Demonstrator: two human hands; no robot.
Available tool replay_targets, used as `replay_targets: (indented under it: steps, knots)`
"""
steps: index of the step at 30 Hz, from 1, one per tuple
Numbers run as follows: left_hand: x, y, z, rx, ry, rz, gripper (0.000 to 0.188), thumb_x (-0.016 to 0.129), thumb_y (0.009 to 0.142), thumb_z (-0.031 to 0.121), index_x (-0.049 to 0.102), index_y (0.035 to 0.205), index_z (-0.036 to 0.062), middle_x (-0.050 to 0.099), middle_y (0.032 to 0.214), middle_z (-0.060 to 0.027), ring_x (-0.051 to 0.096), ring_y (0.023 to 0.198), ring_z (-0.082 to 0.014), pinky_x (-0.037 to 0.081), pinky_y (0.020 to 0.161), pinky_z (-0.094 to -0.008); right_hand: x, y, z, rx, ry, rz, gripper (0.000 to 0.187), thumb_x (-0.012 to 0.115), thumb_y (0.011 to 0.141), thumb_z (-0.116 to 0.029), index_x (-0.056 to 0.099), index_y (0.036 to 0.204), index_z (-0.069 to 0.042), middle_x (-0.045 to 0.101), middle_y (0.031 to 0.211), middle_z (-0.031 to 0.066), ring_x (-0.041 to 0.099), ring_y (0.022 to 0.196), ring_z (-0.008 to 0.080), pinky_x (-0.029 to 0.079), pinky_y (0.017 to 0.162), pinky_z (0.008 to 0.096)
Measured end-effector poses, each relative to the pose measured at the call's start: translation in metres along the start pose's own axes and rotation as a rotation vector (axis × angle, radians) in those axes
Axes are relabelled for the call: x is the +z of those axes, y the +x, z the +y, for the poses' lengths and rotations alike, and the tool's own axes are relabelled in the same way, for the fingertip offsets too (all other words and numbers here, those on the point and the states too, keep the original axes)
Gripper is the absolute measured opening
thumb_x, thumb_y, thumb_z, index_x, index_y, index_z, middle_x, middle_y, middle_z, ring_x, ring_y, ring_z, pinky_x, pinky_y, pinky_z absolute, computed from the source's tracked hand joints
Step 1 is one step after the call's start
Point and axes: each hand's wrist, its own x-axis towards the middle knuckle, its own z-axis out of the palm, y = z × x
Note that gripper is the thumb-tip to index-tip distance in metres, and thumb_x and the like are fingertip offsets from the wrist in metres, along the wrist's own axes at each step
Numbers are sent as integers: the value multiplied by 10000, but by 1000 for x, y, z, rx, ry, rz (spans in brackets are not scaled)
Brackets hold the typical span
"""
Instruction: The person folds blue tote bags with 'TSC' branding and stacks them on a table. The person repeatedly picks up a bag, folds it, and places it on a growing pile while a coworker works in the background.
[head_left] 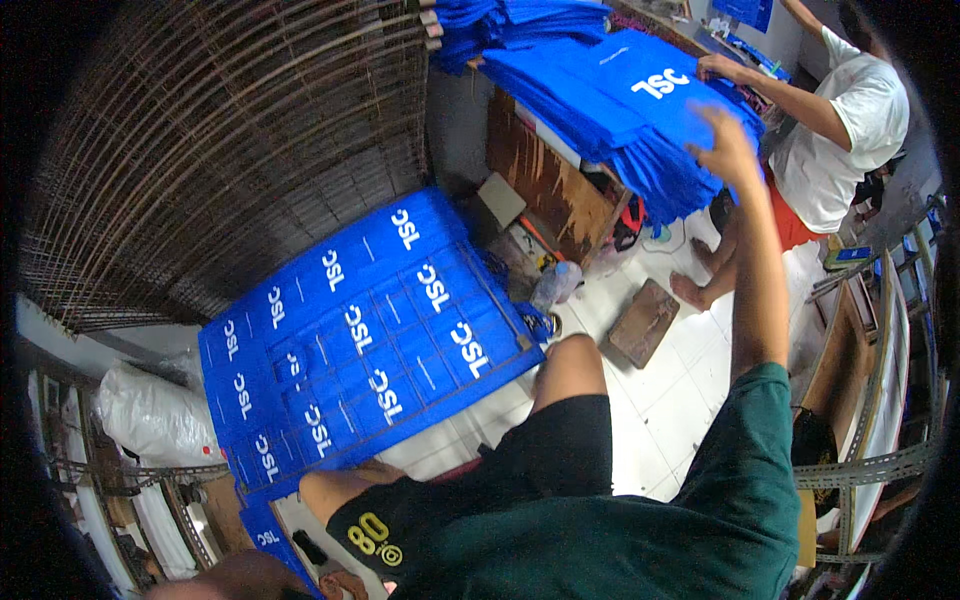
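Note:
My right arm stretches out to the upper right. My right hand [728, 150], slightly blurred, is open with fingers apart over a thick stack of blue fabric sheets [625, 95] that bear white print. It seems to hold nothing; whether it touches the stack I cannot tell. At the lower edge, what seems to be my left hand [345, 584] shows only in part, beside a pale board [300, 520] with a dark slot; its grip is hidden. In front of me, printed blue fabric pieces [330, 340] lie in rows on a wire rack [445, 395].
A co-worker [840, 110] in a white shirt stands at the upper right, one hand on the stack. Tall wire racks [250, 130] rise at the upper left. A brown block [643, 323] lies on the tiled floor. A plastic-wrapped bundle [155, 415] sits at the left.

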Motion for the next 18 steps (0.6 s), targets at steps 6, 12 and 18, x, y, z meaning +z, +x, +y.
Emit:
replay_targets:
  steps: [6, 12, 18]
  knots:
    - [0, -98, 13, -680, 33, 193, 965, 545, 671, 687, 295, 1327, 24, 405, 1251, -236, 359, 1213, -349, 311, 989, -439, 70, -43, -3, 489, 111, -448, 519, 669, 700, -283, 522, 1196, -235, 502, 1221, 116, 440, 1157, 321, 405, 929, 415]
    - [11, -154, 26, -1013, -6, 4, 915, 466, 748, 689, 337, 1262, -57, 485, 1111, -195, 482, 1033, -278, 394, 863, -387, 76, -27, 7, 590, 187, -531, 301, 599, 767, -218, 617, 1066, -186, 592, 1080, 136, 532, 1047, 288, 431, 874, 387]
    - [23, -166, 20, -1041, -151, -65, 662, 489, 822, 503, 490, 1124, -85, 523, 1049, -175, 530, 959, -239, 426, 821, -348, 69, -7, 7, 607, -44, -429, 222, 523, 773, -163, 661, 947, -168, 654, 887, 115, 618, 843, 296, 459, 726, 422]
